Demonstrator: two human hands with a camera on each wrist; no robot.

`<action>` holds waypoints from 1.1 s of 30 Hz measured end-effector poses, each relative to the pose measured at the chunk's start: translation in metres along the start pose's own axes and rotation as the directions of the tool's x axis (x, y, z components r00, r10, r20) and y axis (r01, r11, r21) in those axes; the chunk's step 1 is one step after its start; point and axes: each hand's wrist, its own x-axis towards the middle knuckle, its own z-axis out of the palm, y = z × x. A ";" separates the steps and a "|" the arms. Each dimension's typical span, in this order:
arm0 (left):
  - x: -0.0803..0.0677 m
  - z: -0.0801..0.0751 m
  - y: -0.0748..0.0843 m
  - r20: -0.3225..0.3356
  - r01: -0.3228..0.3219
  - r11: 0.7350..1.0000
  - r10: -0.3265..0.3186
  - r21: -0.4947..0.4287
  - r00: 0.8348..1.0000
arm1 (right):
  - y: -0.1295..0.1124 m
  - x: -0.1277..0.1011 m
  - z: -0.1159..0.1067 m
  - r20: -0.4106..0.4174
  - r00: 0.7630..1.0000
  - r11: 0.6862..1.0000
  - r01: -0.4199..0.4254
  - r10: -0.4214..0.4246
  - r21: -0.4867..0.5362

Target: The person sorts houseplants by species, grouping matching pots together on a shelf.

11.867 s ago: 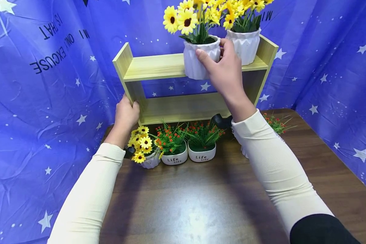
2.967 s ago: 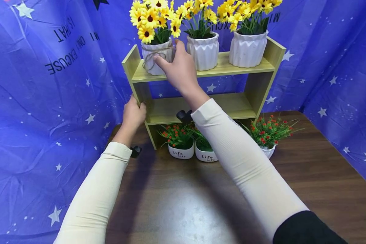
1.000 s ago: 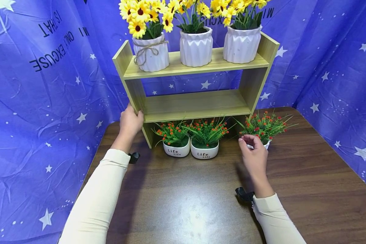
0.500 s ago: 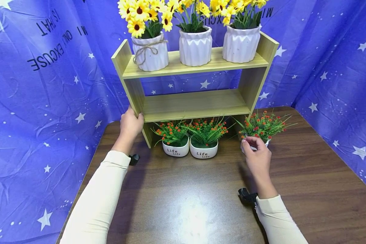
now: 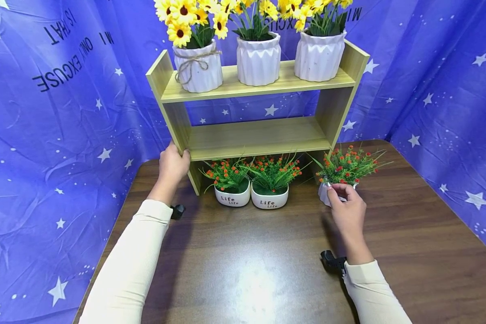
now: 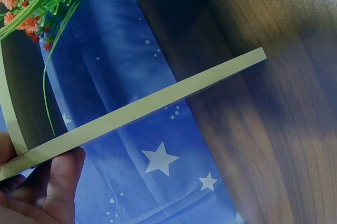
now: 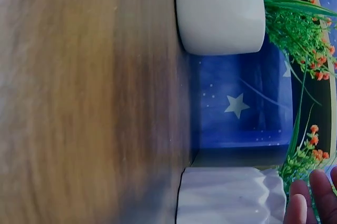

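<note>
Bright, even light from above leaves a pale glare patch on the worktop (image 5: 263, 288) near the bottom edge (soft arm shadows beside it). The head view bows at its edges. The right wrist view is blurred; the left wrist view is sharper.

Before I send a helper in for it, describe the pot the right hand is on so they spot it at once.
Find the wooden shelf on the brown table. Just off its right foot stands a small ridged white pot of green sprigs with red-orange buds, the right hand at its rim. Unlike the two smooth "Life" pots under the shelf, it bears no lettering and stands alone.
</note>
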 end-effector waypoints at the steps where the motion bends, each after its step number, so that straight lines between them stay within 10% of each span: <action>1: 0.000 0.000 0.000 0.000 0.001 1.000 -0.001 0.000 1.000 | 0.000 0.000 -0.001 -0.004 1.000 1.000 0.000 0.000 -0.008; 33: 0.012 -0.035 0.018 0.031 -0.128 0.992 0.128 -0.004 0.991 | 0.028 0.006 -0.023 -0.068 0.985 0.984 -0.162 0.157 -0.069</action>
